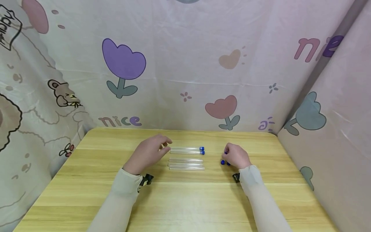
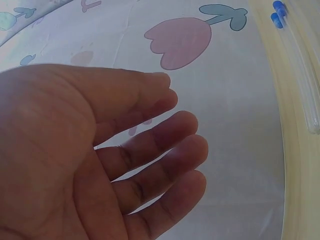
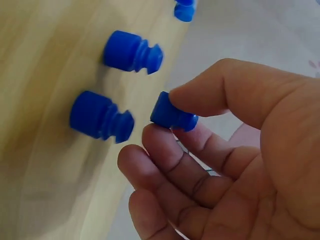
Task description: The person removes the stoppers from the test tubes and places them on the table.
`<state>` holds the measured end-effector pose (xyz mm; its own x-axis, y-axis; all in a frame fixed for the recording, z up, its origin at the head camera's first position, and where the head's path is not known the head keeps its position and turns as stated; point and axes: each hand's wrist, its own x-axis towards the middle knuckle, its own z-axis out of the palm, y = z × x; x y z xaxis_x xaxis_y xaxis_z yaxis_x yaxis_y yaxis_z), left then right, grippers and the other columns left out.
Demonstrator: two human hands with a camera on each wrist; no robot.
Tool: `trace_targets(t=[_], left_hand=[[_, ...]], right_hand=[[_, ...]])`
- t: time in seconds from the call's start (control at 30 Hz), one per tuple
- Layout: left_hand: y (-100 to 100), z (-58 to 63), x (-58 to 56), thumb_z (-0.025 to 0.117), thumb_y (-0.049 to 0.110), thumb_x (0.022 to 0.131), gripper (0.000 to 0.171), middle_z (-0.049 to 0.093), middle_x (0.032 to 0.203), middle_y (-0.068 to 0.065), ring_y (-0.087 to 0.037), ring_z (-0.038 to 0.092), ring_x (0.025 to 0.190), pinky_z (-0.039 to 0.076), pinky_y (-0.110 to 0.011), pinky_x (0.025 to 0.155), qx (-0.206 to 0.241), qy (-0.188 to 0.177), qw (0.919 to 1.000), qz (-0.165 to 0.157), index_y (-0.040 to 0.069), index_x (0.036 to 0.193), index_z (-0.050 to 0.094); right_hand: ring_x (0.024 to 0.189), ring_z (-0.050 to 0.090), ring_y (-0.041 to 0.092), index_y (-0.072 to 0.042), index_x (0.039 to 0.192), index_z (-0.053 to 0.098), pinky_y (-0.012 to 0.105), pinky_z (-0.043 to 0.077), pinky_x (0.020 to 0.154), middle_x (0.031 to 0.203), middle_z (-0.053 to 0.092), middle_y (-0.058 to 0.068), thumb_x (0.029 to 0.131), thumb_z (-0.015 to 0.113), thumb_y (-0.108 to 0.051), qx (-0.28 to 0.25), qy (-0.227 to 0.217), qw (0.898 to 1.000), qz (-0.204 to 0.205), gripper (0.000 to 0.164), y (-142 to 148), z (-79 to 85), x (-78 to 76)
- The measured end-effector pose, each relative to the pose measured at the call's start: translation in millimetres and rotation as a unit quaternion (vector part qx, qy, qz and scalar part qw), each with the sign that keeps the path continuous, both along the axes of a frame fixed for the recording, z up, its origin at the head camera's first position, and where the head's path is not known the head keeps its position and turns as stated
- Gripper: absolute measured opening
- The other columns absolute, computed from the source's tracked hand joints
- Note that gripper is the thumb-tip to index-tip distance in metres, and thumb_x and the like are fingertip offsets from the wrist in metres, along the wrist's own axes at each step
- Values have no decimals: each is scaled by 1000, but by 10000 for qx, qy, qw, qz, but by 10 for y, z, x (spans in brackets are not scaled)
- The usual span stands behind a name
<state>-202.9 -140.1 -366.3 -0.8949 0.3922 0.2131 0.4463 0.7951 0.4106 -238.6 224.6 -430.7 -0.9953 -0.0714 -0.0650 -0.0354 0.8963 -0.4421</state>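
Observation:
In the head view my right hand is low over the right side of the table. Its thumb and fingers pinch a blue stopper with a ribbed, narrower plug end. Two more blue stoppers lie on the wood beside the fingertips. My left hand holds nothing; its fingers are loosely bent, with thumb and index tips close to the left ends of the tubes. Two clear test tubes with blue caps lie side by side there. Nearer to me lie uncapped clear test tubes, roughly parallel to them.
The wooden table ends at a patterned cloth hung behind it, with more cloth at both sides. Each wrist carries a small black camera mount at the sleeve cuff. The tubes lie between the hands.

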Motion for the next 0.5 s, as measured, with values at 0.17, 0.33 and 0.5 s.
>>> trace_targets(t=[0.17, 0.33, 0.5], left_hand=[[-7, -1, -6, 69, 20, 101, 19, 71, 109, 2, -14, 64, 89, 57, -37, 80, 10, -17, 10000, 50, 15, 118, 74], [-8, 2, -2, 69, 20, 101, 19, 71, 109, 1, -15, 64, 88, 57, -37, 81, 20, -40, 10000, 88, 14, 118, 74], [-12, -2, -4, 68, 21, 102, 19, 71, 110, 1, -15, 66, 90, 58, -38, 82, -7, -90, 9999, 74, 14, 117, 75]], right_hand=[[68, 57, 19, -8, 90, 63, 35, 46, 62, 82, 64, 4, 90, 69, -10, 106, -60, 9999, 2, 6, 39, -62, -33], [70, 57, 19, -8, 89, 64, 35, 48, 65, 83, 65, 3, 90, 69, -9, 231, -39, 9994, 264, 5, 40, -107, -57], [74, 56, 20, -7, 91, 66, 38, 50, 70, 86, 65, 4, 92, 71, -8, 278, -84, 9988, 383, 5, 35, -121, -62]])
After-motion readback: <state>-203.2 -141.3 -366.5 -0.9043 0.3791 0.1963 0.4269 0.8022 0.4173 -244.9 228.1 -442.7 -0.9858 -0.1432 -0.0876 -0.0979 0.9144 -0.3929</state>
